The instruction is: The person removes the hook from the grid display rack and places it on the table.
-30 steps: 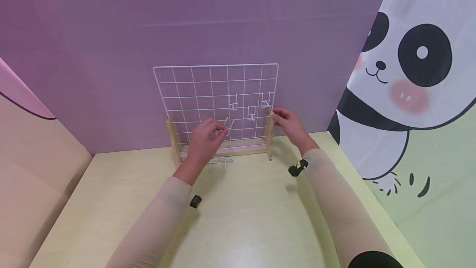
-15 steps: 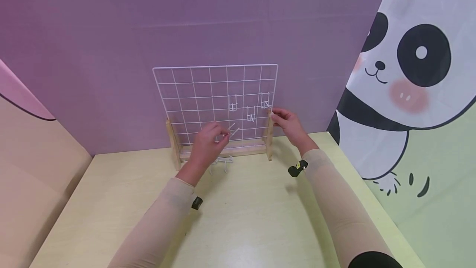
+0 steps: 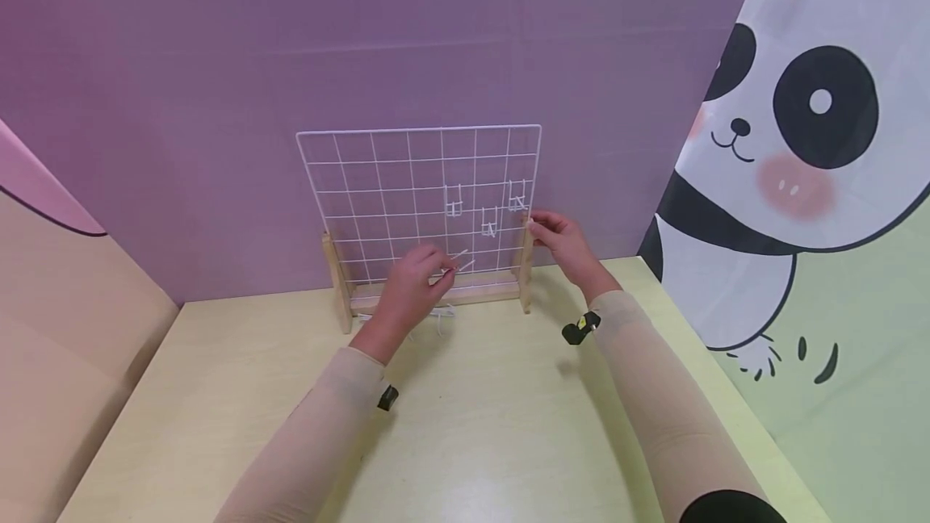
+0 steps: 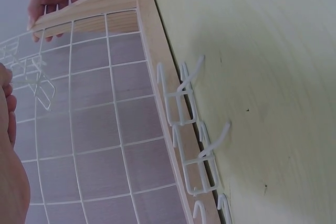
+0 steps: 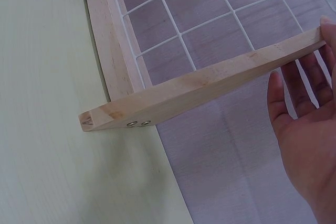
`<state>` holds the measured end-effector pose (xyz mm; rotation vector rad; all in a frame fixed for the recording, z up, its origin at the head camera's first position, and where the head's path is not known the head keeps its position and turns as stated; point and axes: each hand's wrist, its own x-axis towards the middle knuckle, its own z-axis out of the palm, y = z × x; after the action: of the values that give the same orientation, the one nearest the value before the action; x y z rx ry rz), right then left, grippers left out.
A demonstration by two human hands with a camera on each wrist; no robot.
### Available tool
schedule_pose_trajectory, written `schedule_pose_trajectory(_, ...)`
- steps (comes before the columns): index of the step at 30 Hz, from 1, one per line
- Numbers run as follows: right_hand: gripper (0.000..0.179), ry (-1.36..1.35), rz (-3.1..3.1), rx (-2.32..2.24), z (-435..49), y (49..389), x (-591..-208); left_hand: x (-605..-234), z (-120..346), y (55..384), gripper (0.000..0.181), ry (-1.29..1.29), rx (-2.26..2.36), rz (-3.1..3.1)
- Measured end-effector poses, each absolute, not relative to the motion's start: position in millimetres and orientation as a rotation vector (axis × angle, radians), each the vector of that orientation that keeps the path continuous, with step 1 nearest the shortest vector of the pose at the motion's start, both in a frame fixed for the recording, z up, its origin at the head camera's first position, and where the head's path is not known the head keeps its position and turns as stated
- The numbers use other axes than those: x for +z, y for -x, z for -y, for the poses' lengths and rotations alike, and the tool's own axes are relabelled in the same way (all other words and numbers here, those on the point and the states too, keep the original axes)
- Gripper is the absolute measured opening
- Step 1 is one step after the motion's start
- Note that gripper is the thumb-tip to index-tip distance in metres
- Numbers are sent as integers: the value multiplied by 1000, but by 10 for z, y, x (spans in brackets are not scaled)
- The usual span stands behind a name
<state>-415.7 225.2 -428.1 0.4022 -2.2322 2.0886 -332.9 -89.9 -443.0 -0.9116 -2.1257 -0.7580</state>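
A white wire grid panel (image 3: 442, 158) stands upright in a wooden stand (image 3: 526, 273) at the back of the table. My left hand (image 3: 412, 285) pinches a white wire hook (image 4: 46, 92) in front of the panel's lower middle, its prongs pointing right in the head view. Three similar hooks hang on the panel's right half: one hook (image 3: 454, 209) near the middle, a lower hook (image 3: 489, 229), and another hook (image 3: 517, 203) by the right edge. My right hand (image 3: 568, 248) grips the top of the stand's right upright (image 5: 210, 80), thumb on one side and fingers on the other.
Several loose white hooks, among them one hook (image 4: 197, 160), lie along the stand's wooden base bar (image 4: 157, 51), partly behind my left wrist in the head view. A purple backdrop (image 3: 407, 39) rises behind the panel, and a panda-print sheet (image 3: 770, 265) is at the right.
My left hand has shifted slightly right and down with the hook, whose prongs have tipped from upward to rightward. The right hand keeps its grip on the stand.
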Motion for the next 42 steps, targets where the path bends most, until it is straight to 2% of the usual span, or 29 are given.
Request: schedule_pose_trajectory(42, 39, -420, 2216, 2090, -2247, 4157, -4282, -4729, 710, 3368, 7, 940, -705, 2293)
